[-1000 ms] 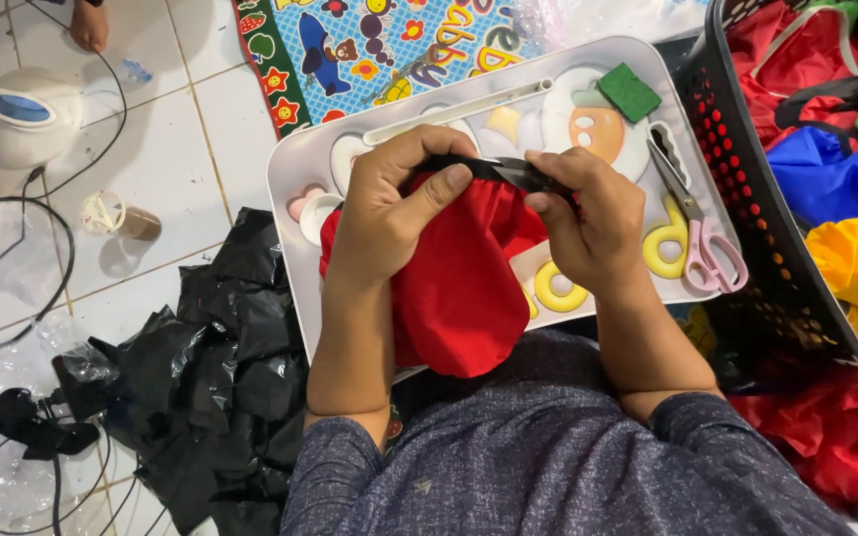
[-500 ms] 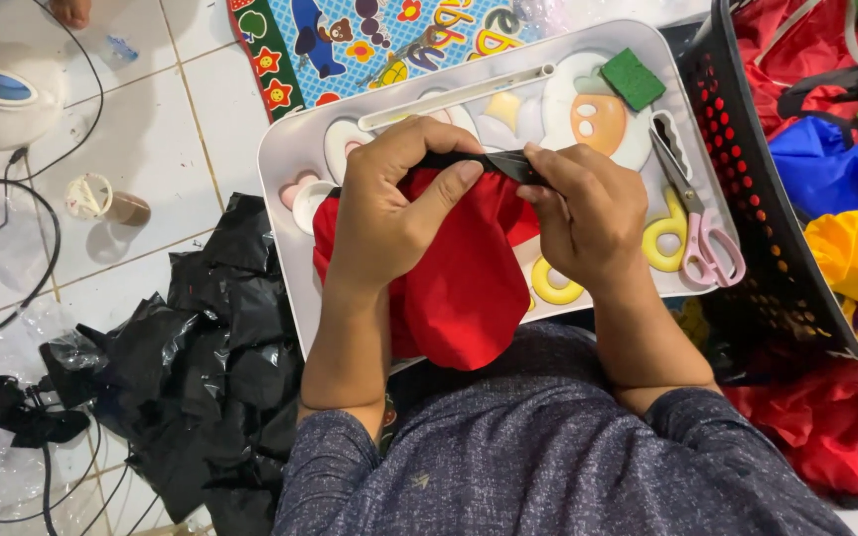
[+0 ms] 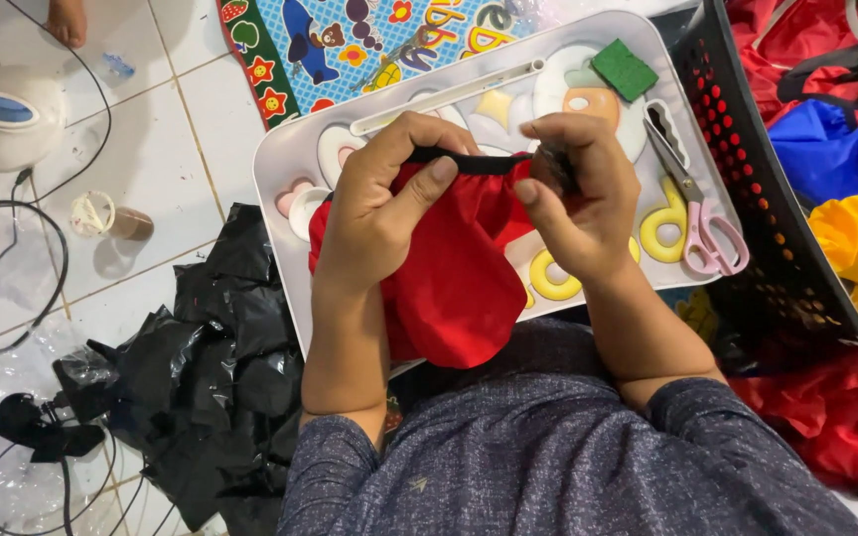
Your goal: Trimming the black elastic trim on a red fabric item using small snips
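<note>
While I look down from above, both of my hands are closed on a small red fabric pouch with a black band along its top edge [image 3: 454, 268], held at the centre of the frame over a white plastic tray printed with pastel shapes [image 3: 280, 164]. My left hand [image 3: 384, 203] grips the left end of the black band, thumb pressed across the red cloth. My right hand [image 3: 578, 194] pinches the band's right end between curled fingers. Pink-handled scissors [image 3: 702, 223] lie on the tray just right of my right hand, and a green square sponge [image 3: 625, 69] sits near the tray's upper right corner. Crumpled black plastic sheeting [image 3: 206, 367] is heaped at lower left on the tiled floor. A black perforated basket [image 3: 767, 199] stands at the right.
</note>
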